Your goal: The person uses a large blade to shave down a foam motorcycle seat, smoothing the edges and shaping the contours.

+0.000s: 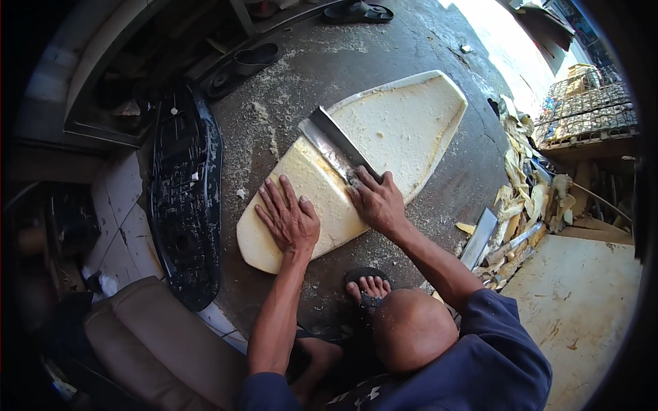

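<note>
My left hand [291, 222] lies flat, fingers spread, on the near-left half of a cream foam pad [401, 120] shaped like a long seat, its surface specked with crumbs. My right hand [377, 198] grips the near end of a wide metal blade [329, 147], which lies slantwise across the pad's middle along a ridge, its far end at the upper edge. Where the fingers wrap the blade, its end is partly hidden.
A black plastic seat base [185, 212] lies left beside a brown cushion [157, 329]. Sandals [247, 65] sit above. Foam scraps [514, 164], tools [483, 233], a wire cage [582, 106] and a pale board [569, 301] fill the right. My bare foot and knee show low centre.
</note>
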`<action>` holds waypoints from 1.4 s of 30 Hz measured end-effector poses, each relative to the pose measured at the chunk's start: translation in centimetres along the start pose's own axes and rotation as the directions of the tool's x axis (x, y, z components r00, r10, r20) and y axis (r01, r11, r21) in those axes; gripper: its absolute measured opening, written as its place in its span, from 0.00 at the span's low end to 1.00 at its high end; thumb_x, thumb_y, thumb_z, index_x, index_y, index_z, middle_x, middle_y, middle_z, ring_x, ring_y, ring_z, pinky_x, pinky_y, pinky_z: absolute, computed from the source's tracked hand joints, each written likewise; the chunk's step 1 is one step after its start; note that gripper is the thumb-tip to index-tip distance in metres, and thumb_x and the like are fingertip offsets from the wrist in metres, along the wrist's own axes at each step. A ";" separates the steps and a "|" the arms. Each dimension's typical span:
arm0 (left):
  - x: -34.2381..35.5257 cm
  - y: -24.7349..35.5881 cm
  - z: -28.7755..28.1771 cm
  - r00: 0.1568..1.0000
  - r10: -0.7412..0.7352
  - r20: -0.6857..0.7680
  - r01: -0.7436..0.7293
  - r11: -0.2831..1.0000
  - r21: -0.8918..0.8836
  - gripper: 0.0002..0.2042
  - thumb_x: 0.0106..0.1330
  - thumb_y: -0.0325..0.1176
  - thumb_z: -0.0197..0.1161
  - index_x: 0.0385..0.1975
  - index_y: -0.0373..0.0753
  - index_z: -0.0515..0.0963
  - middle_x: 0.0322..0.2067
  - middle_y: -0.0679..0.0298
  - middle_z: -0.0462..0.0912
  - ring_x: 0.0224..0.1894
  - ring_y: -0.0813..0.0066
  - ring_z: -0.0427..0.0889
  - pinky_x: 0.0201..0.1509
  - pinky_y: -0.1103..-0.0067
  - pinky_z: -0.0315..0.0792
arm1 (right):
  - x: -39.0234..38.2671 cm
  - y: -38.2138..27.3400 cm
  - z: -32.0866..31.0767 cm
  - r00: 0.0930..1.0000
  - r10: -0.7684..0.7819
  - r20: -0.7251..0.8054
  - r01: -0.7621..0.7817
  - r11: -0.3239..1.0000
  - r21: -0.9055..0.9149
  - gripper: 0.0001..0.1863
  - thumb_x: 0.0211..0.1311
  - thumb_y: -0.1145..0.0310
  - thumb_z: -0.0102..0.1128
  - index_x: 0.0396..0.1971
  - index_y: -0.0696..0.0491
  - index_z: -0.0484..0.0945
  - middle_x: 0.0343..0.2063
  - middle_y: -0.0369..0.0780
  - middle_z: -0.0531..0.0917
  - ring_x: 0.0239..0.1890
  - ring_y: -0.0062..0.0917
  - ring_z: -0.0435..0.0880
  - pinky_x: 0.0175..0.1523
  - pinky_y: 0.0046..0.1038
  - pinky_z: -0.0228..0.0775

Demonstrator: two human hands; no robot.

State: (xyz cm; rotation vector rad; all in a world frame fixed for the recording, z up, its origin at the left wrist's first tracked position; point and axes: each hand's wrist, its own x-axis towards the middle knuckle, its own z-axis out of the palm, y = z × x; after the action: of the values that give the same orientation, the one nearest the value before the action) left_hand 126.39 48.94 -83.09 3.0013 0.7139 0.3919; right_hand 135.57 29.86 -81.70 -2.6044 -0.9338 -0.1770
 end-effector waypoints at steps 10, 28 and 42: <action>-0.5 0.1 0.1 1.000 -0.002 0.021 0.002 1.000 0.001 0.31 0.76 0.42 0.46 0.78 0.42 0.58 0.78 0.48 0.55 0.80 0.47 0.53 0.79 0.47 0.44 | -2.7 3.9 -0.6 0.999 -0.029 0.027 0.032 0.990 -0.137 0.12 0.69 0.62 0.62 0.43 0.52 0.88 0.63 0.35 0.82 0.39 0.34 0.73 0.46 0.33 0.73; -0.5 0.0 0.4 1.000 -0.010 0.011 0.010 1.000 0.006 0.32 0.76 0.42 0.46 0.79 0.42 0.56 0.79 0.48 0.53 0.80 0.46 0.52 0.80 0.47 0.43 | -0.5 7.0 -0.5 0.993 -0.118 -0.004 0.114 0.973 -0.203 0.16 0.63 0.63 0.63 0.50 0.43 0.85 0.64 0.30 0.80 0.43 0.37 0.75 0.47 0.33 0.77; 0.2 2.7 0.0 0.999 -0.011 0.036 0.013 0.997 -0.073 0.32 0.75 0.43 0.47 0.79 0.42 0.56 0.78 0.47 0.53 0.80 0.45 0.52 0.80 0.46 0.42 | 4.6 10.6 -3.7 0.957 0.246 -0.151 -0.289 0.838 -0.463 0.16 0.70 0.65 0.57 0.54 0.50 0.83 0.64 0.34 0.80 0.38 0.35 0.72 0.47 0.33 0.71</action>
State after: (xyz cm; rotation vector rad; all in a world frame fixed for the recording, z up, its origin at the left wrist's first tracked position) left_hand 127.74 46.59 -82.84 2.9259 0.6984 0.3553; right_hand 145.90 23.61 -80.34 -3.1180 -0.5280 -0.5003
